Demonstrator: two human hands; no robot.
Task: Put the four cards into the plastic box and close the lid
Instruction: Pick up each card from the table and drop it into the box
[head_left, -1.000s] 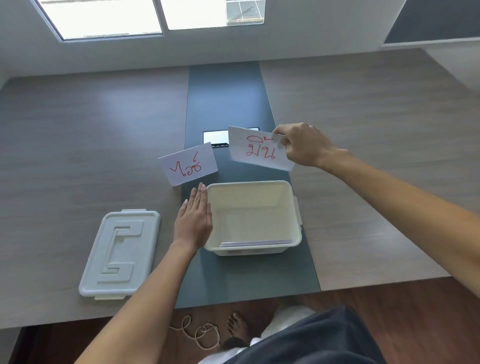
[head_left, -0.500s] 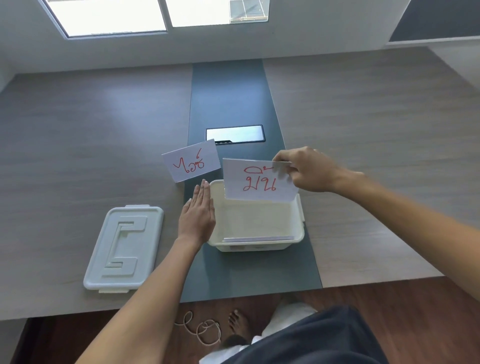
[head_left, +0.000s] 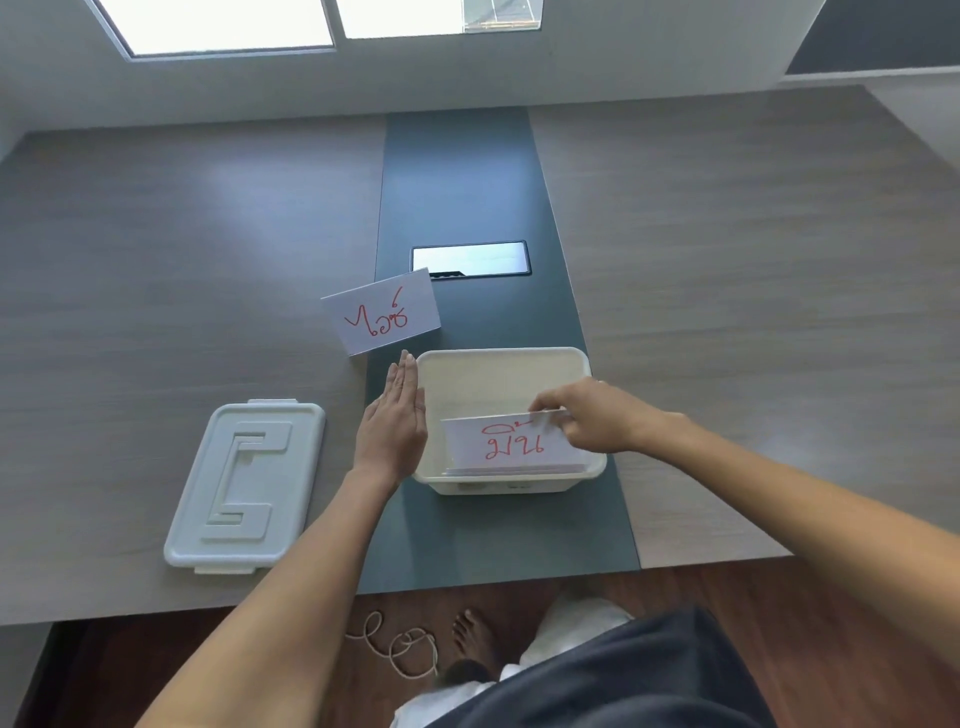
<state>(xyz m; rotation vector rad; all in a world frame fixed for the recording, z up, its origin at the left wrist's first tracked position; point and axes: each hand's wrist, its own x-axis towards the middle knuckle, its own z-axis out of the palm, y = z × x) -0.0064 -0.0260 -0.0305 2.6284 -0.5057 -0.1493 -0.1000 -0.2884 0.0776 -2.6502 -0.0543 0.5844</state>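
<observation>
Your right hand (head_left: 597, 415) pinches the top edge of a card (head_left: 511, 441) with red writing, fingers (head_left: 545, 402) closed on it; card stands inside the plastic box (head_left: 498, 364) against its near wall, with other cards behind it; your left hand (head_left: 392, 421) lies flat, fingers straight, holding nothing, against the box's left wall; one card (head_left: 382, 312) remains on the counter (head_left: 156, 260) beyond the box; lid (head_left: 244, 483) lies left, apart.
</observation>
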